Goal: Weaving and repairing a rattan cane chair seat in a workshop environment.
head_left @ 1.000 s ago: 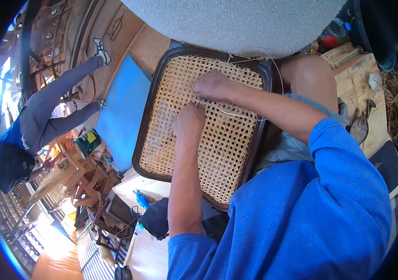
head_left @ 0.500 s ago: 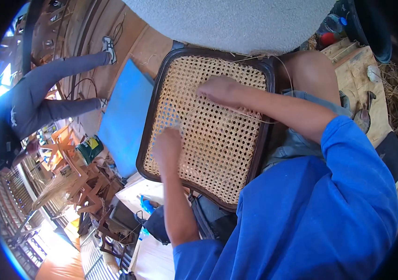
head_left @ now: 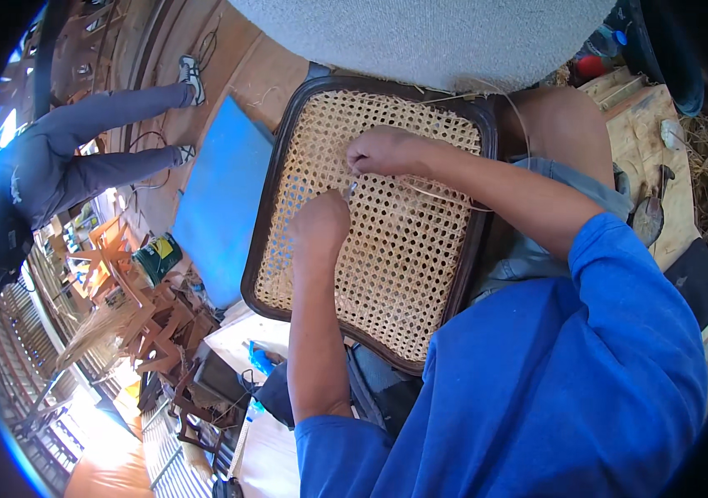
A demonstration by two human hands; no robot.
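A dark-framed panel of woven cane (head_left: 404,274) rests across my lap, its mesh full of small holes. My left hand (head_left: 320,224) is closed over the mesh, and the silvery tip of a small metal tool (head_left: 350,190) sticks out of it. Just beyond, my right hand (head_left: 383,151) is pinched low over the weave. A thin pale cane strand (head_left: 445,197) trails from under that hand to the right, loops over the frame's right side and curves up past my knee. The fingertips of my right hand are mostly hidden.
A blue board (head_left: 225,199) lies left of the panel. Beyond it, a person (head_left: 80,158) stands near a pile of wooden pieces (head_left: 154,324). A light grey padded surface (head_left: 428,41) is at the top. At right, a tool (head_left: 649,212) lies on a wooden board (head_left: 653,137).
My left hand has moved up and right, close to my right hand, and the tool tip now shows. My right hand has shifted slightly left. The view has tilted a little.
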